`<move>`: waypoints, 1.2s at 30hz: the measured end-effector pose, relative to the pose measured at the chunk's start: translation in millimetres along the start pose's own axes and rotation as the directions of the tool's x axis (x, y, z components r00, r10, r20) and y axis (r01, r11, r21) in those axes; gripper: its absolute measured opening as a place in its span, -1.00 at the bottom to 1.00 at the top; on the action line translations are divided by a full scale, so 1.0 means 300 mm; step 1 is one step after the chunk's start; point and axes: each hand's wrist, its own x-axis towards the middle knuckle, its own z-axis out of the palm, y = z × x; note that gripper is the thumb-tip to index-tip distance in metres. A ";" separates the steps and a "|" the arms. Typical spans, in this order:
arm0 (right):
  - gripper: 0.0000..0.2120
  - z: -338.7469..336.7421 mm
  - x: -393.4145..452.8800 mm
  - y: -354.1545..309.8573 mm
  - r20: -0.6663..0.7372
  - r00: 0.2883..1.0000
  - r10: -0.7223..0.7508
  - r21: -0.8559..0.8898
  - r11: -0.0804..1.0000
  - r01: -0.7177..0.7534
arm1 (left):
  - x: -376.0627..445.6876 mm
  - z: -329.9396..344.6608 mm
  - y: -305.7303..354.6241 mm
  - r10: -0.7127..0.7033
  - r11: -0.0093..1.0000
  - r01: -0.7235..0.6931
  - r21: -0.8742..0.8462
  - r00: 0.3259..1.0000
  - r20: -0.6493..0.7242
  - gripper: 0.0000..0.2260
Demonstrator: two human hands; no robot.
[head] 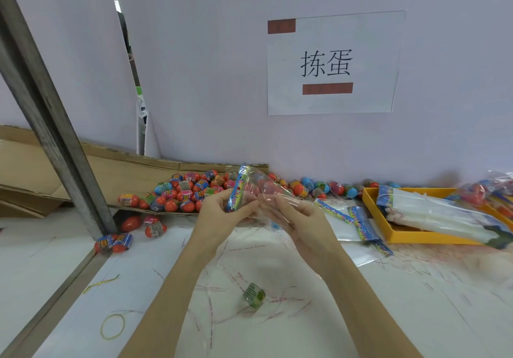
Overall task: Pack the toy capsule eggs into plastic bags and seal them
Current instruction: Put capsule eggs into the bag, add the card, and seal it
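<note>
While your left hand [222, 210] & right hand [288, 213] pinch 1 clear bag [258, 188], approx 2 red eggs [263, 187] show inside.

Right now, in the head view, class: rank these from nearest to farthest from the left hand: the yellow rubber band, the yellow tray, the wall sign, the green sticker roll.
From the left hand:
1. Green sticker roll, just below on the table.
2. Yellow rubber band, lower left.
3. Yellow tray, far right.
4. Wall sign, up on the back wall.
</note>
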 end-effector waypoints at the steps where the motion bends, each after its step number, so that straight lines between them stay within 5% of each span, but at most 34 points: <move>1: -0.74 0.000 0.000 0.000 -0.003 1.000 -0.013 -0.003 1.000 0.013 | -0.004 -0.002 0.007 0.003 1.000 -0.003 -0.001 1.000 0.007 -0.82; 5: -0.74 -0.009 0.003 0.009 -0.046 0.997 -0.065 -0.063 0.996 0.062 | -0.010 -0.009 0.020 0.007 1.000 -0.008 0.009 0.999 0.038 -0.73; 8: -0.78 0.004 0.001 0.029 -0.029 0.995 -0.092 -0.248 0.965 0.082 | -0.009 -0.002 -0.001 0.117 0.944 -0.109 0.310 0.993 -0.007 -0.64; 12: -0.79 0.007 0.007 0.056 0.001 0.921 -0.390 -0.780 0.576 0.245 | -0.006 -0.019 -0.020 0.425 0.667 -0.401 0.628 0.897 0.122 -0.15; 15: -0.80 0.032 0.000 0.070 0.155 0.877 -0.456 -0.840 0.407 0.360 | 0.000 -0.011 -0.013 0.548 0.342 -0.587 0.734 0.759 0.351 -0.32; 17: -0.82 0.051 -0.009 0.084 0.268 0.853 -0.448 -0.821 0.356 0.446 | -0.007 0.018 -0.014 0.563 0.256 -0.635 0.728 0.711 0.422 -0.54; 19: -0.84 0.061 -0.017 0.093 0.304 0.858 -0.414 -0.815 0.353 0.460 | -0.019 0.026 -0.012 0.571 0.289 -0.651 0.702 0.706 0.420 -0.70; 24: -0.79 0.091 -0.032 0.071 0.241 0.839 -0.488 -0.808 0.379 0.452 | -0.003 -0.036 0.003 0.502 0.395 -0.516 0.760 0.814 0.292 -0.90; 27: -0.79 0.088 -0.033 0.052 0.142 0.838 -0.526 -0.820 0.412 0.398 | 0.001 -0.073 0.007 0.466 0.570 -0.315 0.759 0.884 0.017 -0.91; 30: -0.80 0.069 -0.025 0.054 0.016 0.860 -0.510 -0.831 0.471 0.295 | 0.012 -0.122 0.005 0.299 0.836 -0.079 0.543 0.895 -0.332 -0.94; 36: -0.81 0.025 0.005 0.092 -0.066 0.864 -0.498 -0.945 0.309 0.105 | 0.021 -0.141 -0.012 0.141 0.949 -0.006 0.314 0.902 -0.409 -0.92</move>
